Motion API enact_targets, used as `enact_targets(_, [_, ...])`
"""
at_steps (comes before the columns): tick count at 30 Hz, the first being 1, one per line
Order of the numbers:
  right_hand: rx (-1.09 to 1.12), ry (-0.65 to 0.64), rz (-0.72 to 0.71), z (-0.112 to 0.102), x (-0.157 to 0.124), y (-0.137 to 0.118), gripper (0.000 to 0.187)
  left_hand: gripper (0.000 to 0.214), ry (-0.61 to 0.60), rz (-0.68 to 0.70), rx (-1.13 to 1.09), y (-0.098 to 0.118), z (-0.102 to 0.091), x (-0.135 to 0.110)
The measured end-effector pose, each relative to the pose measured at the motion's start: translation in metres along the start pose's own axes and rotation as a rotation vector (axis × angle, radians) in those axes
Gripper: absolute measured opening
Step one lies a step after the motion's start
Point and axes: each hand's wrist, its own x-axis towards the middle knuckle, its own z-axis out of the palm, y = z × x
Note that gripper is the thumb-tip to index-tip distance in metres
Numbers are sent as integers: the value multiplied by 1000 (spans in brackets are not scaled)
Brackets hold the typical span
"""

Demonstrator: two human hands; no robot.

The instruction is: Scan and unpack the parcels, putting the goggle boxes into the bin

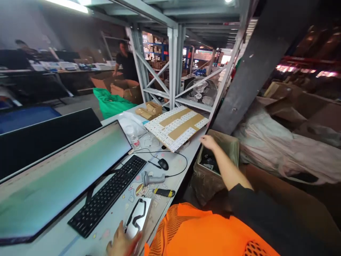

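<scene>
Left hand lies flat on thin packet, likely light and slick, pinch 1 edge; right hand open, empty, near cardboard sheet.

A grey steel rack with cross-braces rises behind the desk's far edge, with a fan on its lower shelf. A strip light glows overhead. To the left are grey floor and a long bench carrying what may be printers. Stocked shelving stands farther back.
</scene>
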Motion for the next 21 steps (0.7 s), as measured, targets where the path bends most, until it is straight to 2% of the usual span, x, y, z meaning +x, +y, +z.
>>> enact_targets(3, [44, -207, -153, 108, -20, -43, 39, 114, 9, -35, 1, 24, 7, -22])
enact_targets(6, [72, -456, -299, 201, -56, -82, 41, 102, 25, -106, -14, 53, -3, -47])
enact_targets(8, [69, -622, -373, 255, -88, -100, 41, 94, 32, -123, -61, 65, -10, -56])
enact_targets(10, [15, -730, -416, 297, -119, -109, 43, 98, 57, -145, -145, 66, -10, -61])
enact_targets(12, [-92, -771, -472, 325, -141, -108, 51, 99, 131, -182, -257, 59, -3, -69])
enact_targets(14, [-211, -778, -537, 340, -155, -101, 62, 101, 230, -215, -382, 51, 9, -80])
enact_targets(18, [-381, -815, -537, 350, -168, -86, 75, 105, 414, -199, -602, 37, 29, -102])
enact_targets(21, [-433, -857, -534, 356, -174, -81, 77, 106, 464, -194, -753, 33, 33, -111])
